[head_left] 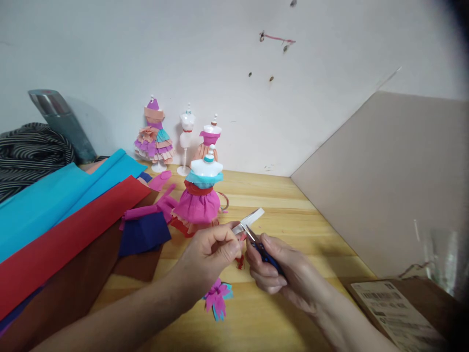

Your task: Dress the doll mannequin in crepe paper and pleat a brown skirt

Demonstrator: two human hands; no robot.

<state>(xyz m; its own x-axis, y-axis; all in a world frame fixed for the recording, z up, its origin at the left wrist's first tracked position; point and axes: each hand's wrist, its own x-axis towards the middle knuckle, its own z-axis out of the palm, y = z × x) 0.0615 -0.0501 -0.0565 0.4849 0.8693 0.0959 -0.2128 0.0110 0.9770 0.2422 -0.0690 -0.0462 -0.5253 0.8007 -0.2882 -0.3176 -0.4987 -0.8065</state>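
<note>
My left hand (214,254) is closed in a pinch around a small red piece of crepe paper (242,236), most of which the fingers hide. My right hand (273,264) grips small scissors (266,254) with dark blue handles, their blades pointing at the red piece. A white strip (252,218) reaches out behind the left fingertips; I cannot tell whether it is held or lies on the table. Below the hands lies a pink and turquoise paper flower (217,296). Just beyond stands a mini mannequin (207,168) in a turquoise, red and pink paper dress.
Three more mannequins, one in a tiered dress (156,139), stand along the wall. Crepe paper sheets in turquoise (91,188), red (73,239) and brown (106,264) cover the left side. A flask (68,124) leans at the back left. A cardboard box (399,313) sits front right.
</note>
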